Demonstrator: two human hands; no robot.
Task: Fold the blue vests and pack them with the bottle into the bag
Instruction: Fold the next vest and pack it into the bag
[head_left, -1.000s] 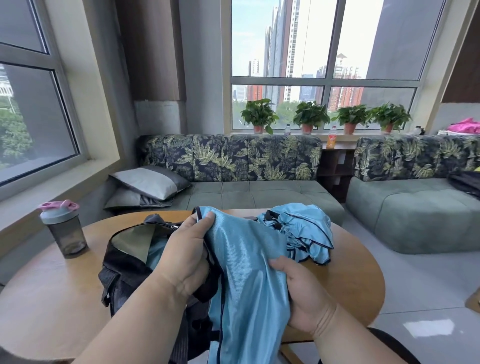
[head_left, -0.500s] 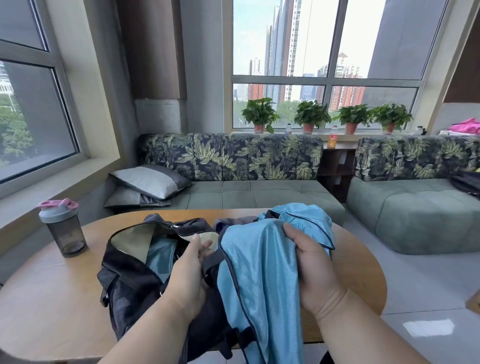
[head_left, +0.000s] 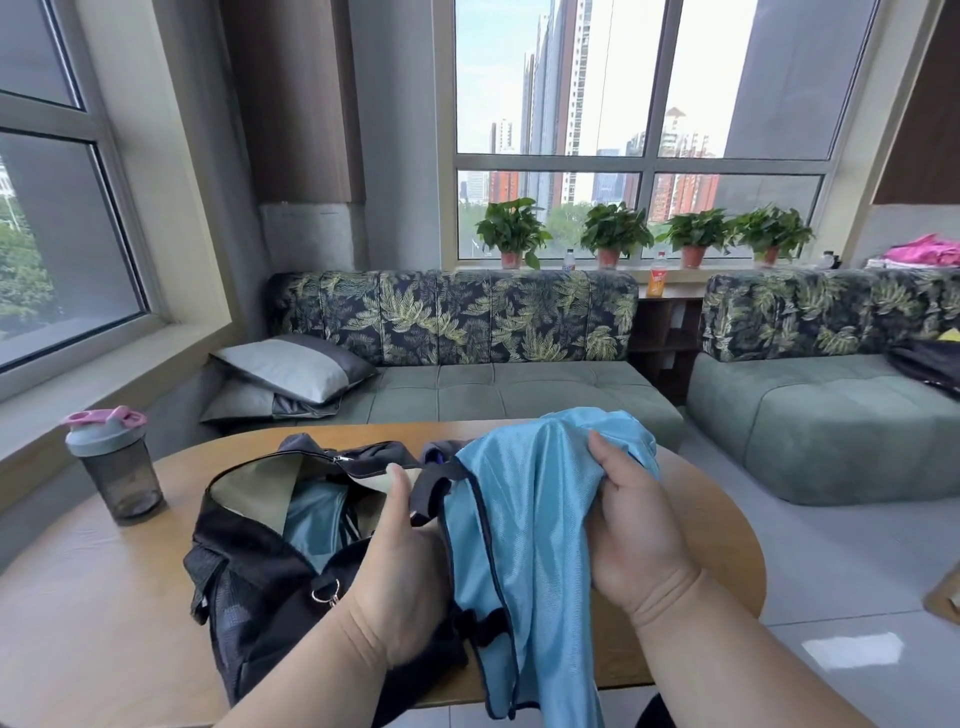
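A black bag lies open on the round wooden table, with a blue vest showing inside it. My left hand grips the bag's right rim beside the opening. My right hand grips a second blue vest near its top, and the cloth hangs down past the table's front edge. More blue fabric bunches behind that hand. A grey shaker bottle with a pink lid stands upright at the table's left.
Behind the table runs a leaf-patterned sofa with grey cushions at its left end. A second sofa sits to the right. Potted plants line the window sill. Tiled floor lies to the right of the table.
My right hand has moved up along the vest to its top and lifted it rightward. My left hand let go of the vest and took hold of the bag's rim.
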